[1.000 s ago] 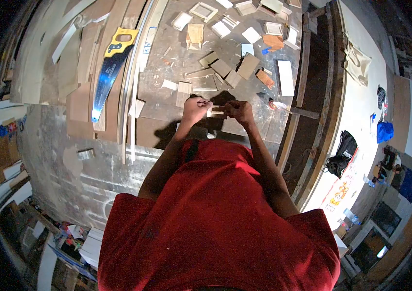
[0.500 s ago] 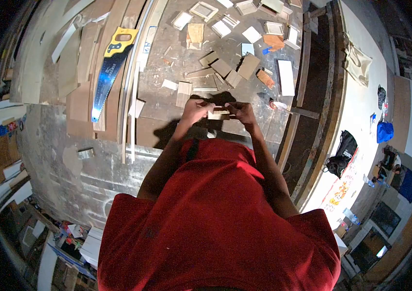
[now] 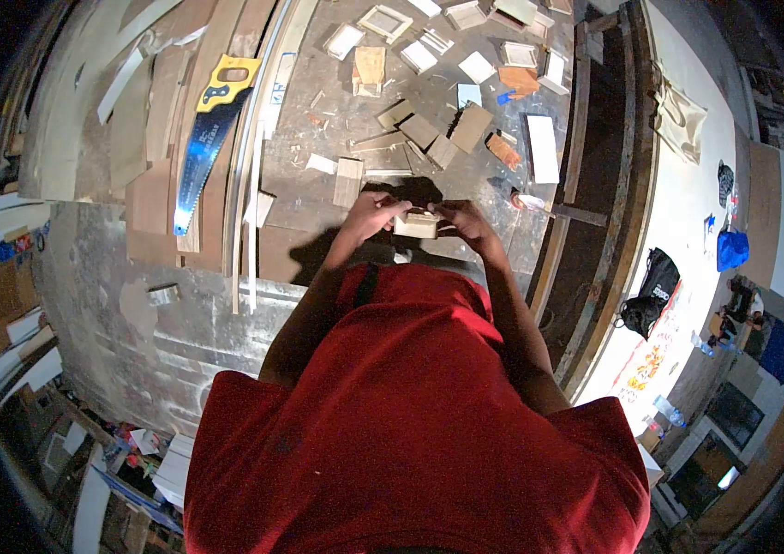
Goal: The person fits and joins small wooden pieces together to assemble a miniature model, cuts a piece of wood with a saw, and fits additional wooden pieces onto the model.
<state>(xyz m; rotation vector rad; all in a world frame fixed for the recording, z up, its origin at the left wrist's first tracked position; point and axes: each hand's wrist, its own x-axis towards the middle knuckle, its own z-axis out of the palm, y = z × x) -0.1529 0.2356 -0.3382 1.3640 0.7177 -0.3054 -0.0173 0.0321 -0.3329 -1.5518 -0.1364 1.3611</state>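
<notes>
Between my two hands, close in front of my body, is a small pale wooden box (image 3: 417,225). My left hand (image 3: 371,214) grips its left end, thumb and fingers closed on the edge. At the right end, my right hand (image 3: 466,223) pinches the box near its top edge. The inside of the box is mostly hidden by my fingers and shadow. Just beyond my hands lie a small wooden block (image 3: 348,182) and several thin brown panels (image 3: 421,129) on the worktable (image 3: 309,217).
A handsaw (image 3: 210,143) with a yellow handle lies on boards to the left. Several small wooden frames and boxes (image 3: 385,24) are scattered at the far side. A white board (image 3: 542,149) and a glue bottle (image 3: 528,200) lie right. A tape roll (image 3: 163,295) sits lower left.
The small box has tilted so that more of its pale near side shows and sits slightly lower. My right hand has shifted a little to the right and down.
</notes>
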